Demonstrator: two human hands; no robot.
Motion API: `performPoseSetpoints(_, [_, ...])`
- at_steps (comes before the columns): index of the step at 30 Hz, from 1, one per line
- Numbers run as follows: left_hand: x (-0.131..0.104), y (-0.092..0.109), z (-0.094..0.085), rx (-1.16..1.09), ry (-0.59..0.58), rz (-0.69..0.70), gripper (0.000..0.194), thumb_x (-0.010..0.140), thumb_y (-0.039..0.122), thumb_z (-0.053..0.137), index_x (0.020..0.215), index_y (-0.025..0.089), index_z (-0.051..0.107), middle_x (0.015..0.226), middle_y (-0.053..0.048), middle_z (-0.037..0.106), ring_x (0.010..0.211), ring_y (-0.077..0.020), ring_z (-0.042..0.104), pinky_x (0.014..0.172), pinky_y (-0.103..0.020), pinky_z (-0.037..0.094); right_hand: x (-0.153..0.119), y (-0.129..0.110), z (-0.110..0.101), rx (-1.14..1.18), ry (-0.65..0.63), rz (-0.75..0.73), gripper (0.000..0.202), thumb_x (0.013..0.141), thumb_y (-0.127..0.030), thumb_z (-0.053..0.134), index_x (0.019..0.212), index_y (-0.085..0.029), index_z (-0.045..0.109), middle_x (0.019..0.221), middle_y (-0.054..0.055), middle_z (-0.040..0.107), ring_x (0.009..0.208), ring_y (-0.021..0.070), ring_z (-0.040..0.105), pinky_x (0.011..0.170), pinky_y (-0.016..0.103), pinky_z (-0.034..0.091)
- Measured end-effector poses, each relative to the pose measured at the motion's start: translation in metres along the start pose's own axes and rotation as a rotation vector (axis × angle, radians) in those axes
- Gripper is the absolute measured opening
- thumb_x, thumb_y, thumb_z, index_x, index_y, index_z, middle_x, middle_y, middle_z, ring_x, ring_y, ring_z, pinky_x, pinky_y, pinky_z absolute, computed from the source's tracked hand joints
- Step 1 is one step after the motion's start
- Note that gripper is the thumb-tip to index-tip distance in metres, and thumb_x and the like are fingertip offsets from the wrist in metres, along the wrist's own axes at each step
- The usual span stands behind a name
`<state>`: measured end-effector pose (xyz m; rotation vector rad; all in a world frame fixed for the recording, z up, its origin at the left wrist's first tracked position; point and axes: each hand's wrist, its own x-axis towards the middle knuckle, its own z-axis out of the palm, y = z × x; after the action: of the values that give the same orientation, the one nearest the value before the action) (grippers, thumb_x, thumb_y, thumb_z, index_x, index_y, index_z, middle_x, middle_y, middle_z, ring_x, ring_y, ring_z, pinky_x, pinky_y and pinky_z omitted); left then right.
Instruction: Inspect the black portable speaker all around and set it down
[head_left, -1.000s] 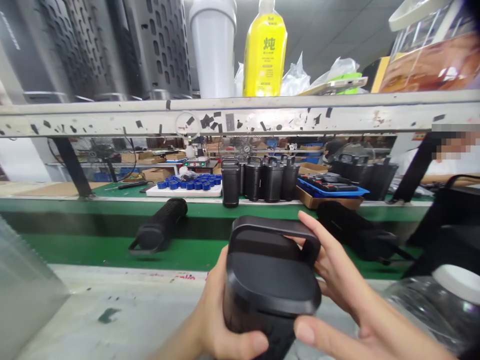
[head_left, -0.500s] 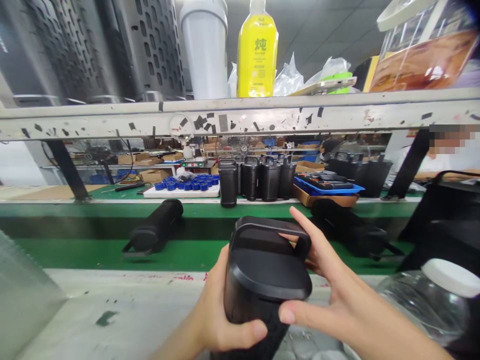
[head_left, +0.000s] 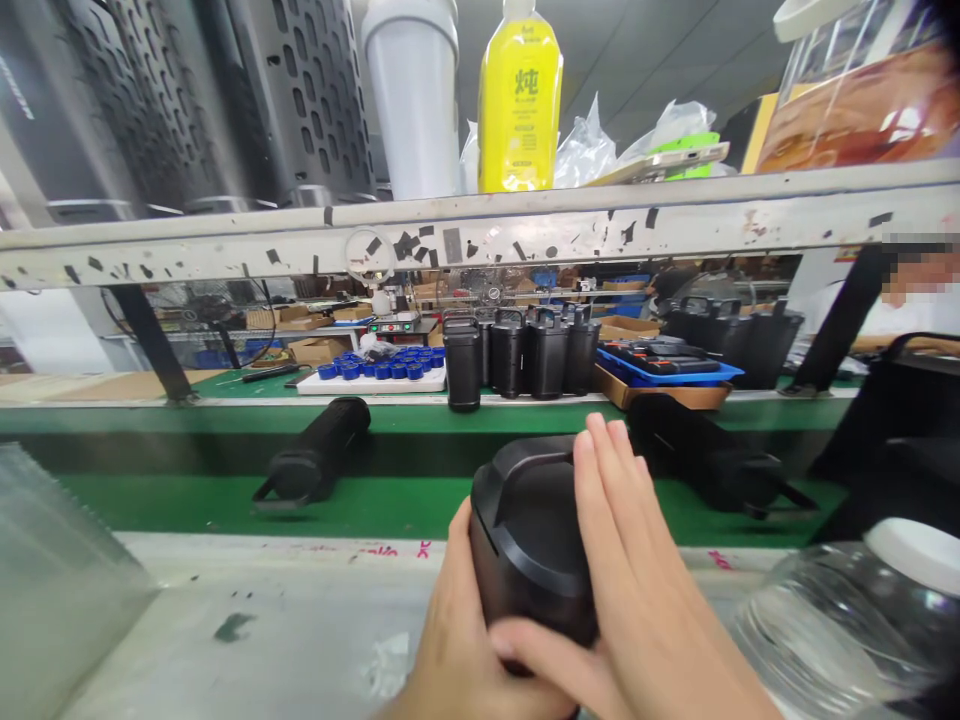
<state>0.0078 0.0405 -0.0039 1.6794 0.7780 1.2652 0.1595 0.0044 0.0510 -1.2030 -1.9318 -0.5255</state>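
Observation:
A black cylindrical device [head_left: 536, 540] with a loop handle on its top stands between my hands, close in front of me. My left hand [head_left: 457, 630] is wrapped round its left side. My right hand [head_left: 637, 580] lies along its right side, fingers together and stretched upward over the right end of the handle, palm against the casing. The device's lower part is hidden by my hands.
Similar black devices lie on the green belt at left [head_left: 315, 455] and right [head_left: 697, 455]. A clear jar [head_left: 832, 620] with a white lid is at the right. Overhead, a shelf [head_left: 600, 235] holds a yellow bottle [head_left: 519, 105]. Blue caps sit on a white tray [head_left: 307, 383].
My right hand has moved from a spread grip at the handle to lie flatter over the device's right side, fingers together. The device has turned a little, and the view has shifted slightly.

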Motion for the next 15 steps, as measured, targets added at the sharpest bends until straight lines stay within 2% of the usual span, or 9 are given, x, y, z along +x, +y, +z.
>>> performPoseSetpoints(2, [-0.002, 0.002, 0.003, 0.042, 0.022, 0.0, 0.1, 0.055, 0.025, 0.082, 0.138, 0.034, 0.027, 0.141, -0.008, 0.05, 0.127, -0.0356, 0.054, 0.106, -0.048, 0.046, 0.004, -0.007, 0.009, -0.04, 0.068, 0.01, 0.094, 0.095, -0.061, 0.045, 0.158, -0.01, -0.003, 0.16, 0.016, 0.008, 0.147, 0.0396, 0.013, 0.119, 0.064, 0.022])
performPoseSetpoints(5, [0.0, 0.001, 0.004, 0.05, 0.025, 0.012, 0.108, 0.059, 0.029, 0.082, 0.142, 0.036, 0.013, 0.144, -0.009, 0.046, 0.131, -0.0353, 0.051, 0.108, -0.05, 0.043, 0.006, -0.008, 0.018, -0.019, 0.115, 0.026, 0.085, 0.097, -0.055, 0.046, 0.157, -0.009, 0.007, 0.159, 0.016, 0.016, 0.148, 0.0325, 0.015, 0.12, 0.057, 0.027])
performPoseSetpoints(7, [0.003, -0.001, 0.002, 0.012, 0.027, -0.02, 0.111, 0.063, 0.031, 0.082, 0.143, 0.037, 0.006, 0.144, -0.011, 0.044, 0.129, -0.0349, 0.052, 0.107, -0.052, 0.044, 0.007, -0.006, 0.022, 0.025, 0.141, -0.013, 0.07, 0.097, -0.049, 0.053, 0.151, -0.013, 0.026, 0.158, 0.017, 0.019, 0.148, 0.0327, 0.018, 0.115, 0.057, 0.034])
performPoseSetpoints(10, [0.007, -0.005, -0.004, -0.049, -0.028, -0.027, 0.115, 0.062, 0.031, 0.085, 0.143, 0.038, 0.005, 0.146, -0.011, 0.04, 0.131, -0.0335, 0.051, 0.109, -0.052, 0.042, 0.011, -0.003, 0.026, 0.075, 0.19, -0.049, 0.035, 0.095, -0.039, 0.059, 0.123, -0.017, 0.058, 0.155, 0.02, 0.024, 0.144, 0.0375, 0.026, 0.106, 0.062, 0.04])
performPoseSetpoints(12, [0.011, -0.007, -0.009, -0.036, -0.082, 0.014, 0.122, 0.059, 0.028, 0.088, 0.145, 0.04, 0.002, 0.149, -0.01, 0.036, 0.136, -0.0327, 0.046, 0.113, -0.051, 0.038, 0.015, -0.001, 0.024, 0.114, 0.171, -0.029, 0.029, 0.096, -0.039, 0.059, 0.115, -0.017, 0.064, 0.155, 0.02, 0.023, 0.143, 0.0396, 0.026, 0.104, 0.065, 0.041])
performPoseSetpoints(15, [0.022, -0.009, -0.016, -0.003, -0.12, 0.038, 0.125, 0.063, 0.031, 0.087, 0.149, 0.04, -0.003, 0.148, -0.009, 0.039, 0.136, -0.0308, 0.045, 0.116, -0.05, 0.034, 0.017, 0.006, 0.007, 0.359, 0.086, 0.072, 0.031, 0.098, -0.041, 0.057, 0.124, -0.025, 0.061, 0.156, 0.011, 0.026, 0.144, 0.034, 0.028, 0.109, 0.06, 0.04])
